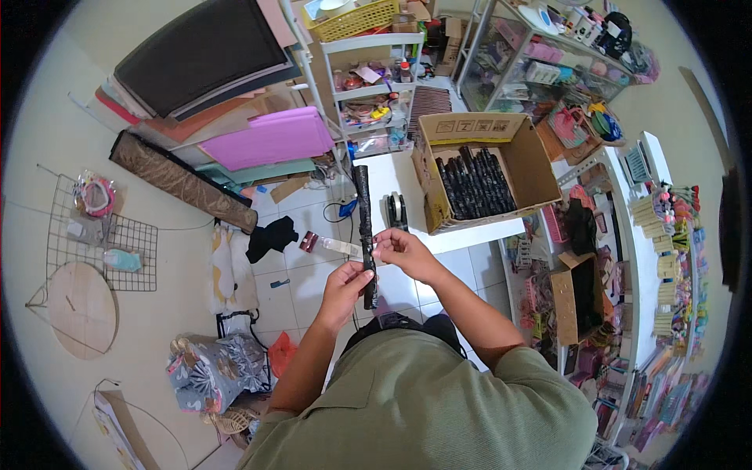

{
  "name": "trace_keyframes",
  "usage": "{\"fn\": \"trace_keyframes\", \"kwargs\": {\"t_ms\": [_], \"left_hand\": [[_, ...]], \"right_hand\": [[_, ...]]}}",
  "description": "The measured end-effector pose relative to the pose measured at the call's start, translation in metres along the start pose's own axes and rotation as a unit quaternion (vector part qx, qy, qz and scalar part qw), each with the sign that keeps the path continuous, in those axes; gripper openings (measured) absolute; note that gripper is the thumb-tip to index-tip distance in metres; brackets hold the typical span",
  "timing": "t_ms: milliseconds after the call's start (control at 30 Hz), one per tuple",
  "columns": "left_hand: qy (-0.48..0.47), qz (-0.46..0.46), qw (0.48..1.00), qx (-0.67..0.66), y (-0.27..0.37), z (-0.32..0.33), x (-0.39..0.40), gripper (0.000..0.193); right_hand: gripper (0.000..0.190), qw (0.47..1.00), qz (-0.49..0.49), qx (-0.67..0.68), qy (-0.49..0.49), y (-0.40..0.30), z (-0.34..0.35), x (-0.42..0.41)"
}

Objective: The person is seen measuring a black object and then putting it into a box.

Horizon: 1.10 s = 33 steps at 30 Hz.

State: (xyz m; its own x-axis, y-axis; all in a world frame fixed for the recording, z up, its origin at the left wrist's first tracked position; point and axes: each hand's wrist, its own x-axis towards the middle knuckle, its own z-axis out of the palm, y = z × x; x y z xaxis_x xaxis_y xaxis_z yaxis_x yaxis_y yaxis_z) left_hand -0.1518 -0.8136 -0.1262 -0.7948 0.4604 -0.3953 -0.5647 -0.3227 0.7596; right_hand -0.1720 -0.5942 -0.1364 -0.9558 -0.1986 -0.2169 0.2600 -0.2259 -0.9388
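Observation:
A long, thin roll wrapped in glossy black plastic [364, 205] is held lengthwise in front of my body. My left hand [342, 292] grips it near its lower end, thumb on top. At the roll's right side, the bent fingertips of my right hand [406, 254] are at its middle; whether they pinch a bit of tape or the wrap is too small to tell. Just beyond this hand, a black tape dispenser [397, 211] with a pale tape roll rests on the white table [385, 167]. Similar black wrapped rolls [474, 183] lie side by side in an open cardboard box [437, 225].
Left of the table, a wire rack holds foam sheets [270, 138], with a brown patterned roll [182, 179] leaning below. A white shelf cart [373, 88] stands behind. Crowded white shelving [643, 294] runs along the right. A black cloth [273, 238] lies at the left.

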Motion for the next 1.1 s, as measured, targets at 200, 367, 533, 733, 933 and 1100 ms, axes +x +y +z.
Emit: {"fn": "trace_keyframes", "kwargs": {"t_ms": [200, 367, 533, 733, 933, 1100], "left_hand": [[-0.031, 0.042, 0.991, 0.126, -0.016, 0.044, 0.029, 0.014], [-0.069, 0.038, 0.976, 0.204, -0.006, 0.103, 0.061, 0.029], [-0.146, 0.015, 0.963, 0.226, -0.013, 0.159, 0.127, 0.038], [-0.139, -0.107, 0.951, 0.253, -0.027, 0.24, 0.23, 0.037], [-0.118, -0.199, 0.946, 0.226, -0.087, 0.289, 0.349, 0.035], [-0.111, -0.26, 0.933, 0.224, -0.147, 0.303, 0.418, 0.022]], "right_hand": [[0.02, 0.989, 0.012, -0.076, 0.123, -0.036, -0.02, -0.034], [0.017, 0.978, 0.017, -0.023, 0.207, -0.059, -0.068, -0.063], [0.017, 0.961, 0.033, 0.015, 0.274, -0.084, -0.134, -0.072], [0.027, 0.944, 0.114, -0.019, 0.31, -0.102, -0.252, -0.047], [0.04, 0.922, 0.24, -0.134, 0.272, -0.09, -0.392, 0.006], [0.021, 0.881, 0.332, -0.268, 0.203, -0.081, -0.446, 0.051]]}}
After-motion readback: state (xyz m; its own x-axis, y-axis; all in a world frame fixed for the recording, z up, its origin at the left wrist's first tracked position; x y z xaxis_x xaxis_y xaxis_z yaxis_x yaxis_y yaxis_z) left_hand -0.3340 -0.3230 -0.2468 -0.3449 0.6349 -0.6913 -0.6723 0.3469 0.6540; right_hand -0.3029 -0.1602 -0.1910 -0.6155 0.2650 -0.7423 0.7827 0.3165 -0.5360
